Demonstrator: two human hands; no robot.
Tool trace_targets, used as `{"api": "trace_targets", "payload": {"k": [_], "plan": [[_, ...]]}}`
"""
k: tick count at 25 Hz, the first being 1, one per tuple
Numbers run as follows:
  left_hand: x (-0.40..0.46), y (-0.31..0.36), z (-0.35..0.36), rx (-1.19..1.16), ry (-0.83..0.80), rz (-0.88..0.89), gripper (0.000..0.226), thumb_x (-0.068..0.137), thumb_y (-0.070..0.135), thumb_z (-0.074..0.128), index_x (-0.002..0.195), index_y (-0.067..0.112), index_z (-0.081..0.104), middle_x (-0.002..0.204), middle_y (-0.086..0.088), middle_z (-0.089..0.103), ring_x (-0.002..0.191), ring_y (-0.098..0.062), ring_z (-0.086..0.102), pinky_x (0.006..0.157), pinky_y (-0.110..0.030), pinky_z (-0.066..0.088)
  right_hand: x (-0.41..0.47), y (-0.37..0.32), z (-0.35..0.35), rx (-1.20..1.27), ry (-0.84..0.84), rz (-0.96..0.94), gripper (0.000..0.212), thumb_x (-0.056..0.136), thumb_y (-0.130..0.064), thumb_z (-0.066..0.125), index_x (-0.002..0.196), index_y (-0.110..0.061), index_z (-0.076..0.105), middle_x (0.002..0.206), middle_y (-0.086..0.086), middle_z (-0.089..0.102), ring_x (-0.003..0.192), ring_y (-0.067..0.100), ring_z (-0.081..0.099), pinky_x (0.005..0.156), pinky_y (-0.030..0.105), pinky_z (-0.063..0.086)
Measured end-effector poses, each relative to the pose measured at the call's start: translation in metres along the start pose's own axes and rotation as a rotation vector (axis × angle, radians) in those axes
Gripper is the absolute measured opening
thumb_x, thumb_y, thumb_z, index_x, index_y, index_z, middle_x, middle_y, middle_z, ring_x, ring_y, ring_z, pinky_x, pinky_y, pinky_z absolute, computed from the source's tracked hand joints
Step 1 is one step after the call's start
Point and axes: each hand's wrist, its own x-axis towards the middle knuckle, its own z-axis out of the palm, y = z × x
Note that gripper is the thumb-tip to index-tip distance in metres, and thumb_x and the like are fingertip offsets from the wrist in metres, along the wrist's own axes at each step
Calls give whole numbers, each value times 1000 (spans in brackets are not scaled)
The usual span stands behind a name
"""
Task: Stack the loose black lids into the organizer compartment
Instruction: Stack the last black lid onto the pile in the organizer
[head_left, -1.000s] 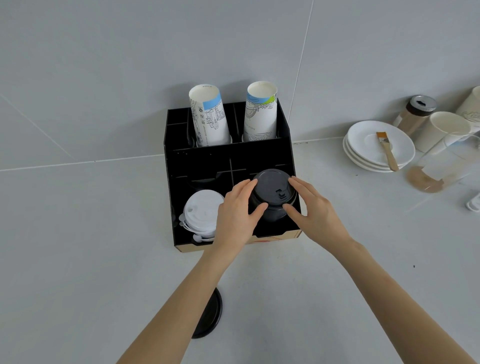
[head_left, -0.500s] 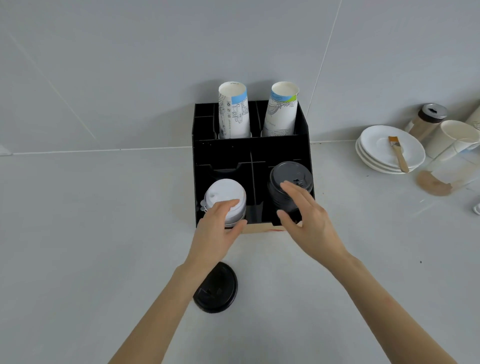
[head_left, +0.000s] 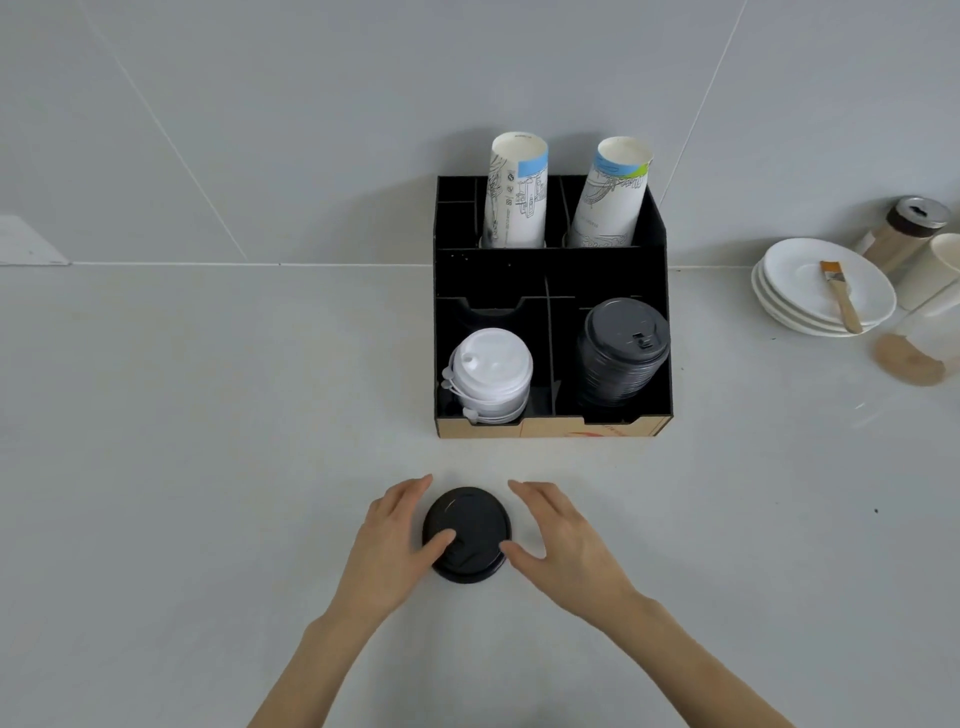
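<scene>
Lying flat on the counter (head_left: 208, 467), the loose black lid (head_left: 466, 534) was between the two hands. The left hand (head_left: 389, 545) was at its left side, fingers spread, thumb resting on the lid's top. The right hand (head_left: 563, 543) was at its right side, also spread, its thumb tip touching the rim. Neither hand had closed on the lid. Beyond the fingertips stood the organizer (head_left: 550, 423): white lids (head_left: 491, 371) in its front left compartment, the black lid stack (head_left: 623, 351) in its front right one. Far right of the right hand were white plates (head_left: 800, 296).
</scene>
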Motion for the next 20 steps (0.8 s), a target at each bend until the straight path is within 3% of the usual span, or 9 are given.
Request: {"api": "trace_targets", "payload": {"k": [9, 15, 17, 20], "plan": [[-11, -7, 8, 4, -31, 50, 65, 78, 33, 64, 133, 21, 33, 138, 2, 41, 126, -19, 29, 104, -30, 27, 4, -9, 27, -92, -65, -14, 66, 80, -28, 57, 136, -18, 23, 144, 1, 27, 130, 18, 27, 108, 29, 29], [-14, -8, 8, 18, -144, 93, 76, 77, 35, 64, 137, 24, 20, 141, 2, 30, 127, -18, 27, 107, -31, 25, 1, -5, 11, 53, -75, -14, 61, 80, -20, 59, 133, -18, 30, 137, 0, 33, 120, 17, 42, 102, 27, 38], [-12, -6, 9, -10, -149, 93, 76, 77, 33, 64, 137, 24, 19, 139, 0, 30, 126, -17, 28, 107, -30, 25, 0, -4, 3, 79, -80, -24, 60, 80, -20, 60, 133, -18, 31, 135, -2, 35, 119, 15, 42, 101, 20, 36], [-9, 2, 10, -67, -168, 94, 78, 76, 34, 66, 137, 23, 20, 135, -2, 30, 125, -16, 30, 106, -26, 25, -2, 0, -10, 104, -72, -42, 59, 79, -18, 61, 131, -17, 33, 134, -2, 40, 116, 6, 40, 92, -4, 22]]}}
